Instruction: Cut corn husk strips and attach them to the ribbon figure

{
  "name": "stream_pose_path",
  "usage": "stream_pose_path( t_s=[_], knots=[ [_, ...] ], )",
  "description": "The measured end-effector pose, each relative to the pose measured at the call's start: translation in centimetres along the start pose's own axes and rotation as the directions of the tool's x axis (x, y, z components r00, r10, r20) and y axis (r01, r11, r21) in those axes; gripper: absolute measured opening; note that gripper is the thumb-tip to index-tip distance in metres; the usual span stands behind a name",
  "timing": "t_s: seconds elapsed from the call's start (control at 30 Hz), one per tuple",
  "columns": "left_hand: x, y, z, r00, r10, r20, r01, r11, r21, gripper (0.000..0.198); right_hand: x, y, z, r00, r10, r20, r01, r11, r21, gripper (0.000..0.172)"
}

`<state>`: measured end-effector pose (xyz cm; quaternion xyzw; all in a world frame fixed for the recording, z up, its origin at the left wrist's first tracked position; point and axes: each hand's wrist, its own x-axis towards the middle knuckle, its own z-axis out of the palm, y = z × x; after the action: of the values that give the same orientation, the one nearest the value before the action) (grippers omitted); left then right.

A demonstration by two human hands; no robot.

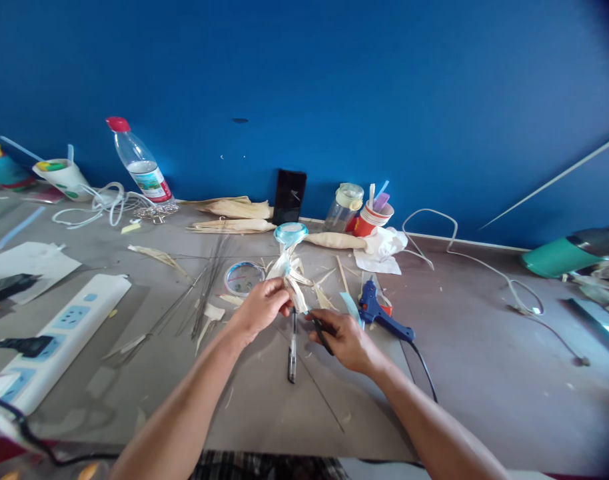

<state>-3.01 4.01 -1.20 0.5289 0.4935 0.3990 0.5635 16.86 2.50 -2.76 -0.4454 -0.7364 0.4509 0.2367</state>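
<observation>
Centrally: husk piece (pixel 296 293), one, pale, layered, held over the middle of the bench (pixel 254 413), just on the near side of a teal disc (pixel 290 233); whether the two touch, I cannot tell.

Left fingers (pixel 273 288): mine, pinching the husk piece at its side. Right fingers (pixel 329 319): mine, closed around a dark tool (pixel 323 338), kind unclear, its tip at the husk piece's lower end; contact cannot be made out.

Step in hand, by my judgement: working that lower end with the tool while my left fingers steady it. Next move, as I read it: calls for a firm pinch and a small, guided stroke, sparing the thin layers.

Near side: pen (pixel 292 357), one, lying lengthwise. Right: glue gun (pixel 384 317), one, blue. Left: wires (pixel 204 280), a loose sheaf; dish (pixel 226 279), one, round. At the wall (pixel 334 80): phone (pixel 288 197), one, upright; more husks (pixel 234 208), pale, beside it.
</observation>
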Motion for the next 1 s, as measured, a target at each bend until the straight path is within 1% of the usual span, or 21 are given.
stream_pose_path(
  t_s=[0.2,0.43,0.8,1.0],
  knots=[
    [-0.10,0.14,0.01,1.000,0.005,-0.008,-0.005,1.000,0.023,0.018,0.02,-0.11,-0.07,1.000,0.010,0.008,-0.011,1.000,0.011,0.020],
    [-0.07,0.18,0.02,1.000,0.013,0.003,-0.013,1.000,-0.022,0.015,0.01,-0.30,-0.05,0.998,0.042,0.038,-0.044,0.998,0.040,0.023],
    [-0.09,0.31,0.02,1.000,0.021,0.012,-0.021,1.000,-0.003,0.017,-0.02,-0.38,-0.49,0.985,0.094,0.143,-0.117,0.980,0.161,0.026],
    [-0.11,-0.06,-0.09,1.000,0.016,0.002,-0.016,0.999,0.051,0.017,-0.02,-0.47,-0.53,0.989,0.085,0.119,-0.099,0.989,0.113,0.025]
  ],
)
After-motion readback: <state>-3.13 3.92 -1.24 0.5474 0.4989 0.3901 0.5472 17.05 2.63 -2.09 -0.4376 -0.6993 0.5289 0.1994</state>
